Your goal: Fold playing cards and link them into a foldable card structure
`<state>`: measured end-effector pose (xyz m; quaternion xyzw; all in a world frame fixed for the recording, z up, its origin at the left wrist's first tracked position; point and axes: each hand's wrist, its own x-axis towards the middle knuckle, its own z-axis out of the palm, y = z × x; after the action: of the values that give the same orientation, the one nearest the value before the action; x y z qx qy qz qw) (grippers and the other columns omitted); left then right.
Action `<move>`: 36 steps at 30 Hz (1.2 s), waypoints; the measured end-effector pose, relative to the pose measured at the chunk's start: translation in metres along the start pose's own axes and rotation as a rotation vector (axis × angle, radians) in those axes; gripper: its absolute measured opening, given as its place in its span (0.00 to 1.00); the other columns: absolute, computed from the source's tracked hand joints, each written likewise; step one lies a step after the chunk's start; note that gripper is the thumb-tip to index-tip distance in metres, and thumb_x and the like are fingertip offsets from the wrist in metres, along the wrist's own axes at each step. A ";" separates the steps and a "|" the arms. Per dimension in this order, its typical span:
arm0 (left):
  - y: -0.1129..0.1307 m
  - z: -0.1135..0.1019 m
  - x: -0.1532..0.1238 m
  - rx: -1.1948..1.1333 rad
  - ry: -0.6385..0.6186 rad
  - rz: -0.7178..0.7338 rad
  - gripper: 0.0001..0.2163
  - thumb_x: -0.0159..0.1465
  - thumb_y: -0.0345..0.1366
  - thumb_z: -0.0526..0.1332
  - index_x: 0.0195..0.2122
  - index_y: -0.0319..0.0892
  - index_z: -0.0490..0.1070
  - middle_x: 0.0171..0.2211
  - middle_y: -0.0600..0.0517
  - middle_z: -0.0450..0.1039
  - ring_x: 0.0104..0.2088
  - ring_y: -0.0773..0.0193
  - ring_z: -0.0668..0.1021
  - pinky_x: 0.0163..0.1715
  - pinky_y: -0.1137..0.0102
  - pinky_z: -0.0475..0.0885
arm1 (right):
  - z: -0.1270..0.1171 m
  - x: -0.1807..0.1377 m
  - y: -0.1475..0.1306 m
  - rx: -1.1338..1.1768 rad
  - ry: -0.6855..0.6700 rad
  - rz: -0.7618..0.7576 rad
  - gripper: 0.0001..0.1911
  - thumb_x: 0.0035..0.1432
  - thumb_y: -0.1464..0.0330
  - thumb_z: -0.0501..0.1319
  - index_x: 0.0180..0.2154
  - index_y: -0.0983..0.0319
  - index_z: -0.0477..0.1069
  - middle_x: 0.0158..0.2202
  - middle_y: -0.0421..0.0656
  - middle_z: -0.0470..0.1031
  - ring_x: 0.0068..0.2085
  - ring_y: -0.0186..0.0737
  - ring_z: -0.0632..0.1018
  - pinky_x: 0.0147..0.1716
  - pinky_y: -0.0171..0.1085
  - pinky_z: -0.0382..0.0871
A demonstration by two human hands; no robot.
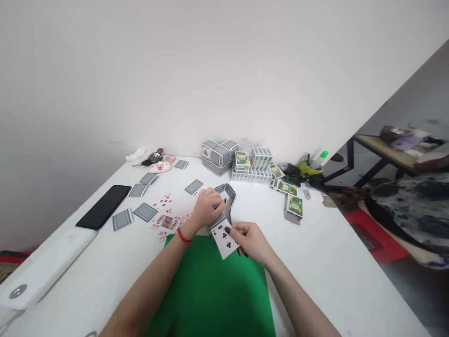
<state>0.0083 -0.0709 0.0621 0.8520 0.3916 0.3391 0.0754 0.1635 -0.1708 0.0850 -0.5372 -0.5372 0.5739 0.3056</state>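
My left hand (206, 208), with a red band at the wrist, is closed on the near side of a small open box built from grey-backed playing cards (224, 199). My right hand (250, 241) pinches a playing card showing clubs (224, 239), face up, right below that box. Both hands hover over the far edge of a green mat (210, 290) on the white table (333, 262). Face-up red cards (167, 220) lie just left of my left hand.
Grey-backed cards (145, 211) are scattered at the left by a black phone (104, 206) and a white flat device (45, 267). A larger card structure (219, 157), stacked card packs (252, 166), loose green packs (293, 206) and keys with small toys (156, 164) stand near the wall.
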 end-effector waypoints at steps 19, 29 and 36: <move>-0.001 -0.001 0.004 0.045 -0.013 -0.038 0.15 0.60 0.32 0.51 0.16 0.41 0.58 0.22 0.53 0.68 0.31 0.63 0.66 0.34 0.64 0.57 | 0.014 -0.001 0.018 0.029 0.013 0.046 0.17 0.55 0.59 0.51 0.20 0.61 0.59 0.11 0.34 0.65 0.09 0.26 0.61 0.08 0.27 0.49; -0.001 0.001 0.003 0.052 0.000 -0.035 0.16 0.60 0.32 0.51 0.15 0.41 0.58 0.20 0.53 0.66 0.31 0.64 0.67 0.34 0.65 0.58 | -0.014 -0.034 0.033 0.064 0.078 0.072 0.23 0.53 0.53 0.55 0.16 0.61 0.58 0.05 0.32 0.56 0.08 0.26 0.56 0.09 0.27 0.46; -0.001 0.000 0.003 0.071 0.004 -0.047 0.16 0.60 0.32 0.52 0.15 0.41 0.58 0.20 0.54 0.66 0.30 0.65 0.67 0.34 0.66 0.57 | -0.025 -0.042 0.032 0.338 0.188 -0.140 0.25 0.43 0.58 0.65 0.45 0.59 0.73 0.40 0.46 0.76 0.34 0.43 0.77 0.28 0.37 0.70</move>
<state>0.0095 -0.0680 0.0632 0.8440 0.4233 0.3250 0.0523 0.2041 -0.2097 0.0711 -0.4908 -0.4386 0.5805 0.4793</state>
